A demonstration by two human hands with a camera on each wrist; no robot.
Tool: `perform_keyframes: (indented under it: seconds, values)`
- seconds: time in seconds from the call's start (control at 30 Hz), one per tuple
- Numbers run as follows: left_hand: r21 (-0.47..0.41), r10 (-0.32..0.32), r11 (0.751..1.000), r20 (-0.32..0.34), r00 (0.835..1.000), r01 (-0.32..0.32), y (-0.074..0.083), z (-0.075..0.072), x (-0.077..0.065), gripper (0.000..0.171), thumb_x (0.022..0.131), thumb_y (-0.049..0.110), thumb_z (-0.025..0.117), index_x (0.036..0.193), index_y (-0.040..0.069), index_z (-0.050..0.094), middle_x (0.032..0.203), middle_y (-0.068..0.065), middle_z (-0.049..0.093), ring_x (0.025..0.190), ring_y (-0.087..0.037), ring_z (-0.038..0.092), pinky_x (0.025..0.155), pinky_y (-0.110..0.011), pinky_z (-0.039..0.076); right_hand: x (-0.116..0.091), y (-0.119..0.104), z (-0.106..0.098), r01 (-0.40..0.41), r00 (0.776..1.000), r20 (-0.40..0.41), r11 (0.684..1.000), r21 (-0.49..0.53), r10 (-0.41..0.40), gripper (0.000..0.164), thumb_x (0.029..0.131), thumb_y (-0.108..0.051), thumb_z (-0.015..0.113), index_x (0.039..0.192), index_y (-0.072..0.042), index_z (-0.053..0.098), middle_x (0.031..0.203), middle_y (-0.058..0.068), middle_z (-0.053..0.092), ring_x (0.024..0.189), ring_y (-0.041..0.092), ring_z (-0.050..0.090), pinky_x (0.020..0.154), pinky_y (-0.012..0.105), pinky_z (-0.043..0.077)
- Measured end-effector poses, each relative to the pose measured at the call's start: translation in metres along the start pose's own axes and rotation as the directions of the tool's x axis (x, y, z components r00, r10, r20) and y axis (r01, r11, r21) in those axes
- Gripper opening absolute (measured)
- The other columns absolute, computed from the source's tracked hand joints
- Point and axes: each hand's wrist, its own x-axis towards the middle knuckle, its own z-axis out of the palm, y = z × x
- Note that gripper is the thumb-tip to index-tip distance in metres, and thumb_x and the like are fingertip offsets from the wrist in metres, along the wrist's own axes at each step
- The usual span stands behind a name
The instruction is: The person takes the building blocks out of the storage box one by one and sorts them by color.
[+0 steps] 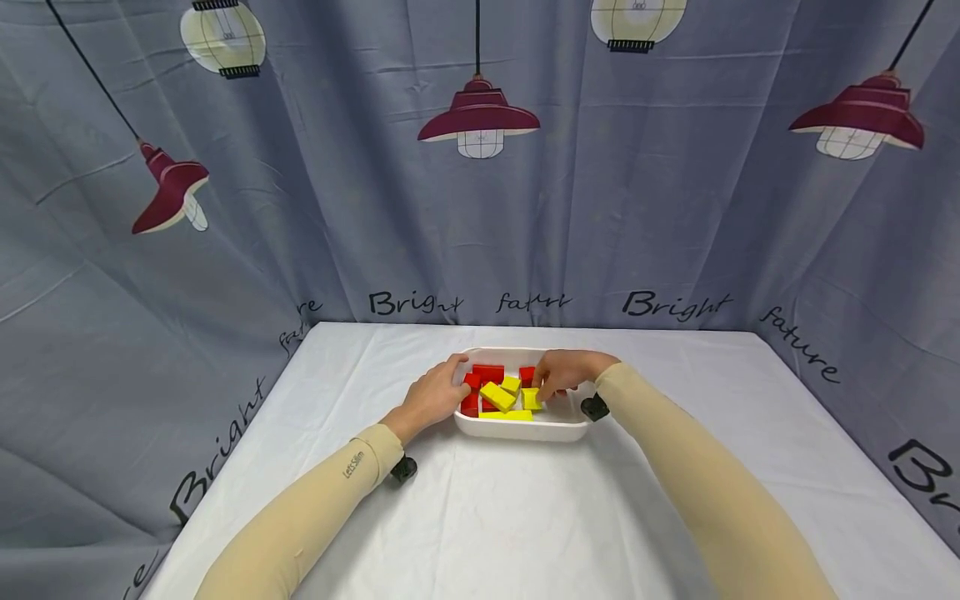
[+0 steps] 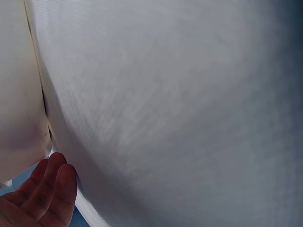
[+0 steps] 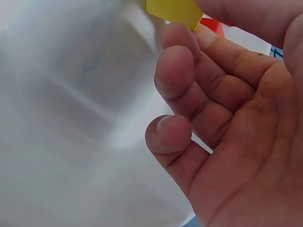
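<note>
A white tray [image 1: 525, 429] holds several red and yellow blocks. My left hand [image 1: 431, 398] grips the tray's left side. Its thumb reaches over the rim beside the red blocks [image 1: 470, 396]. The left wrist view shows the fingers [image 2: 64, 189] against the tray's outer wall [image 2: 21, 94], with the thumb hidden. Inside the tray's right part, my right hand [image 1: 566, 371] pinches a yellow block [image 1: 531, 399] between thumb and fingers. That yellow block [image 3: 173, 10] shows at the top of the right wrist view, where the other fingers curl loosely below it.
A white cloth covers the table [image 1: 510, 517] around the tray. Behind and beside it hangs a grey-blue curtain [image 1: 510, 225] with printed lamps and lettering. Another yellow block [image 1: 497, 396] leans across the red ones, and a yellow block [image 1: 506, 415] lies along the near wall.
</note>
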Motion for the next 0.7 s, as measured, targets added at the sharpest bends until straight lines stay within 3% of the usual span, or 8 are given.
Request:
perform_keyframes:
  seconds: [0.37, 0.7]
  values:
    - [-0.014, 0.007, 1.000, -0.008, 1.000, -0.007, 0.0007, 0.0022, -0.0024, 0.059, 0.094, 0.028, 0.057, 0.150, 0.023, 0.042, 0.148, -0.007, 0.053, 0.129, -0.028, 0.055, 0.106, -0.057, 0.044, -0.0016, 0.0050, 0.0002, 0.015, 0.999, -0.041, 1.000, 0.009, -0.015, 0.016, 0.086, -0.025, 0.078, 0.096, -0.014, 0.071, 0.076, -0.001, 0.059, 0.074, 0.015, 0.054, 0.070, 0.030, 0.042]
    - [-0.004, -0.001, 1.000, -0.018, 1.000, 0.001, 0.0014, 0.0002, -0.0032, 0.063, 0.092, 0.026, 0.057, 0.152, 0.023, 0.037, 0.149, -0.008, 0.051, 0.128, -0.029, 0.055, 0.106, -0.056, 0.044, -0.0081, 0.0037, -0.0077, 0.061, 0.996, -0.067, 0.998, 0.003, -0.061, 0.017, 0.086, -0.024, 0.078, 0.096, -0.014, 0.070, 0.086, 0.002, 0.061, 0.073, 0.017, 0.055, 0.072, 0.030, 0.041]
